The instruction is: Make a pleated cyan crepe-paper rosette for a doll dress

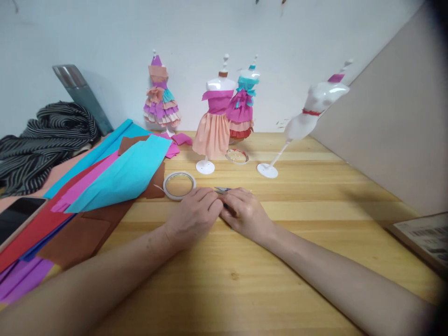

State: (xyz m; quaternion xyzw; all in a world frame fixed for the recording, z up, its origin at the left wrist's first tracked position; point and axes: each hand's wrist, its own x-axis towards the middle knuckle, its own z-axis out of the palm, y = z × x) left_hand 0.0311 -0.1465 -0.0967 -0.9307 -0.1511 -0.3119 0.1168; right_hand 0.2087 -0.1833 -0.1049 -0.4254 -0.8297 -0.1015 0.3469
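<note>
My left hand (193, 215) and my right hand (245, 212) rest knuckles-up on the wooden table (280, 261), fingertips meeting. Both have curled fingers closed on something small that I cannot make out. The metal tips of scissors (221, 190) poke out just beyond the fingers, seemingly under my right hand. A white tape roll (179, 185) lies just left of the hands. Behind stand small mannequins: one in a pink and peach paper dress (214, 122), one in magenta and teal (242, 108), one layered pastel (160, 98), and a nearly bare tilted one (311, 112).
Sheets of crepe paper, cyan (126, 175), red, brown and purple, spread across the left. A phone (16, 215) lies at the far left, striped fabric (42, 140) behind it. A small round tin (237, 156) sits by the mannequins. A cardboard panel (395, 121) stands right, a labelled box (425, 238) below.
</note>
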